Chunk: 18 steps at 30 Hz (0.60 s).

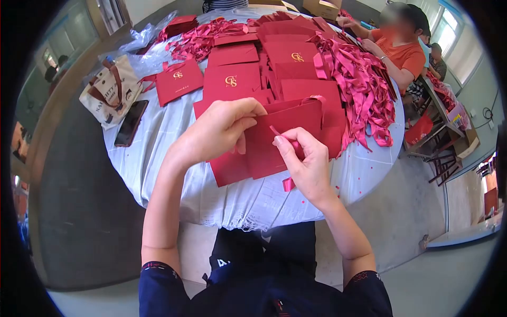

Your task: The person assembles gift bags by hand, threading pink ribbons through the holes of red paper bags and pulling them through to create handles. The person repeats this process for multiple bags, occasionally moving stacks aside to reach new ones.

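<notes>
Near the front of the table, a red paper bag (274,142) is held up between my hands. My left hand (219,127) pinches its upper left edge between thumb and fingers. At the bag's right side, my right hand (303,161) is closed on a pink-red ribbon (288,184), whose end hangs below the fingers. A short ribbon tip also sticks up above my right thumb. Behind the bag lie stacks of red paper bags (231,87) with gold lettering. One more bag (179,83) lies at the left, with its ribbon beside it.
Heaps of ribbon (367,95) cover the table's right side. A canvas tote bag (113,90), a phone (131,123) and clear plastic wrap (145,37) lie at the left. Across the table, a person in an orange top (398,53) handles ribbons. A white cloth (158,158) covers the round table.
</notes>
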Available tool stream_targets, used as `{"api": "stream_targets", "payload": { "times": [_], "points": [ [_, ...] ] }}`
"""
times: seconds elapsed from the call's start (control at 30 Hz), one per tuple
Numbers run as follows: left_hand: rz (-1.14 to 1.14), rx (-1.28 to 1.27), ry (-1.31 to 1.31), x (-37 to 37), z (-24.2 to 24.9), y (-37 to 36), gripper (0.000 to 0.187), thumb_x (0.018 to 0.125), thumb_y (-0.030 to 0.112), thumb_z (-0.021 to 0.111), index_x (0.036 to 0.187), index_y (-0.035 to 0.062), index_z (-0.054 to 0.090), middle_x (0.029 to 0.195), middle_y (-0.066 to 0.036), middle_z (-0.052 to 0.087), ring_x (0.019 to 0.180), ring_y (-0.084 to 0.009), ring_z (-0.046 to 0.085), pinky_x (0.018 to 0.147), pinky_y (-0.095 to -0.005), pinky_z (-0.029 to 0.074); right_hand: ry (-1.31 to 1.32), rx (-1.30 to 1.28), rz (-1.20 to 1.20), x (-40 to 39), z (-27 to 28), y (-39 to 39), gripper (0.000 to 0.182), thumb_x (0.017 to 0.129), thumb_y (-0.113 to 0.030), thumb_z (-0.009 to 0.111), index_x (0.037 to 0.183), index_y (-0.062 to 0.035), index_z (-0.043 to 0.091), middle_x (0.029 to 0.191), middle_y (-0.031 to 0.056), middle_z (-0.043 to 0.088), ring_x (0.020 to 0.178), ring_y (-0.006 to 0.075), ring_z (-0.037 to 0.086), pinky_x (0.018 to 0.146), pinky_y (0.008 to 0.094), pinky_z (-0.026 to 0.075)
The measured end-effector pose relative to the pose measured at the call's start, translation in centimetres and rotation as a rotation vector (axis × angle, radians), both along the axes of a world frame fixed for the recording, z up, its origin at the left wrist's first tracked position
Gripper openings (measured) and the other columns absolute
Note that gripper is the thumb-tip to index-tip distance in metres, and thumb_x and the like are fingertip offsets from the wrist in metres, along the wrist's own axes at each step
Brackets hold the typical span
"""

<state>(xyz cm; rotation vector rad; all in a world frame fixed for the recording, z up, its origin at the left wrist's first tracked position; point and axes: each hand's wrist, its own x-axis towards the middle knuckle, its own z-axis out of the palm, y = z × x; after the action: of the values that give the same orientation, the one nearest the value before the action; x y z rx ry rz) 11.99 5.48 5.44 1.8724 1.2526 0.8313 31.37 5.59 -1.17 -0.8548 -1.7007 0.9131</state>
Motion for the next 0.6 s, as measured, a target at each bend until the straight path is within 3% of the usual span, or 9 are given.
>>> {"api": "stream_targets", "payload": {
  "times": [0.27, 0.6],
  "points": [
    [-0.128, -0.112, -0.155, -1.0, -1.3, 1.3, 0.018, 0.095, 0.0, 0.044, 0.107, -0.0059, 0.056, 0.071, -0.007, 0.06, 0.058, -0.0139, 0.065, 0.049, -0.024, 0.051, -0.097, 0.141, -0.152, -1.2, -0.9, 0.4, 0.009, 0.09, -0.005, 0.061, 0.083, 0.0009, 0.059, 0.064, -0.0034, 0.051, 0.059, 0.0004, 0.041, 0.049, 0.0191, 0.033],
    [-0.149, -0.149, -0.199, -1.4, -2.1, 1.6, 0.019, 0.096, 0.0, 0.044, 0.109, -0.0055, 0.056, 0.073, -0.006, 0.06, 0.058, -0.0125, 0.065, 0.049, -0.0226, 0.05, -0.042, 0.114, -0.144, -1.2, -1.5, 0.4, 0.008, 0.089, -0.004, 0.062, 0.082, 0.0003, 0.059, 0.063, -0.0043, 0.048, 0.058, 0.0006, 0.04, 0.05, 0.0195, 0.033]
  ]
}}
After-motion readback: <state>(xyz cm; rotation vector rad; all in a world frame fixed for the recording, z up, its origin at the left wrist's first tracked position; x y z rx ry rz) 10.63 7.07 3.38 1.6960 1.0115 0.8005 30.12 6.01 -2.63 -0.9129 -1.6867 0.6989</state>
